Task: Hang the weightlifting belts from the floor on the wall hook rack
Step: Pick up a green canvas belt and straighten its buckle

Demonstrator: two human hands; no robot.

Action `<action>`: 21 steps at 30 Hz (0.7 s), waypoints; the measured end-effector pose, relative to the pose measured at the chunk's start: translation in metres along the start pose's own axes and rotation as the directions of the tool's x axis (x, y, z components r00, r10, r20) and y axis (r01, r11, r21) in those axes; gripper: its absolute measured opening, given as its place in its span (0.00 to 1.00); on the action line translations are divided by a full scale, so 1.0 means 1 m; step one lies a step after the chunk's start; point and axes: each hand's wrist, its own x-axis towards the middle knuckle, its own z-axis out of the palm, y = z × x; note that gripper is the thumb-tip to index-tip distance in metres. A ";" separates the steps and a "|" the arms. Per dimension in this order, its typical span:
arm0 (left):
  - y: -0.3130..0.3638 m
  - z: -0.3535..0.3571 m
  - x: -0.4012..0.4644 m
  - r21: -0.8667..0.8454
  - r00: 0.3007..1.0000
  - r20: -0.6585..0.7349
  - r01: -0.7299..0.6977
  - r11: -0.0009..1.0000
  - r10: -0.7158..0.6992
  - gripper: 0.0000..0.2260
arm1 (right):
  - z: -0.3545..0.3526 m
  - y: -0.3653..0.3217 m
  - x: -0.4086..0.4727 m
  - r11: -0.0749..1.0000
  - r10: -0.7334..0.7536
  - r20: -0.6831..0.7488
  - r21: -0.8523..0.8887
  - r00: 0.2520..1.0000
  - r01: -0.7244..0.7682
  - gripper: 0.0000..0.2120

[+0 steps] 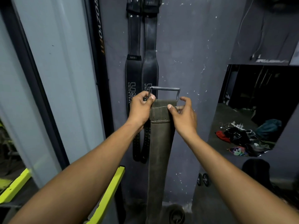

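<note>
Both hands meet at the centre of the frame on the top end of an olive-green belt (161,143). The left hand (140,109) is clenched around the left upright of the belt's grey metal buckle (164,90) and the belt's left corner, thumb on the front. The right hand (182,115) pinches the belt's right edge, thumb pressed on the stitched fold, index finger curled open above it. The buckle stands as a rectangular loop just above the fingers. From the grip the green belt hangs straight down to the bottom edge of the frame, in front of a dark grey wall (191,54). Just left of it, two black belts (141,75) with white lettering hang side by side from the top of the frame, flat against the wall. At the right a mirror (258,102) leans on the wall, showing scattered clothes. Yellow-green bars (111,191) cross the lower left.
</note>
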 end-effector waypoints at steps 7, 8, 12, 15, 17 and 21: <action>-0.007 -0.004 0.006 -0.003 1.000 -0.031 -0.004 1.000 0.004 0.06 | 0.017 -0.009 -0.015 0.958 -0.168 -0.114 -0.252 0.979 0.135 0.37; -0.006 -0.005 0.008 -0.009 0.999 -0.036 -0.007 1.000 0.007 0.06 | 0.020 -0.007 -0.019 0.940 -0.194 -0.097 -0.303 0.976 0.157 0.38; -0.002 -0.005 0.011 -0.031 0.999 -0.043 -0.003 1.000 0.001 0.07 | 0.032 -0.008 -0.034 0.928 -0.198 -0.006 -0.322 0.980 0.186 0.44; -0.005 -0.001 0.008 -0.034 0.999 -0.035 -0.005 0.999 0.004 0.04 | 0.038 -0.007 -0.032 0.963 -0.142 0.069 -0.222 0.987 0.154 0.46; -0.006 0.001 0.004 -0.033 1.000 -0.009 -0.002 0.999 0.002 0.06 | 0.039 -0.006 -0.028 0.981 -0.115 0.133 -0.142 0.984 0.134 0.46; -0.007 0.001 -0.006 -0.027 0.999 0.045 0.005 1.000 -0.004 0.22 | 0.043 -0.004 -0.028 0.994 -0.079 0.223 -0.062 0.972 0.095 0.49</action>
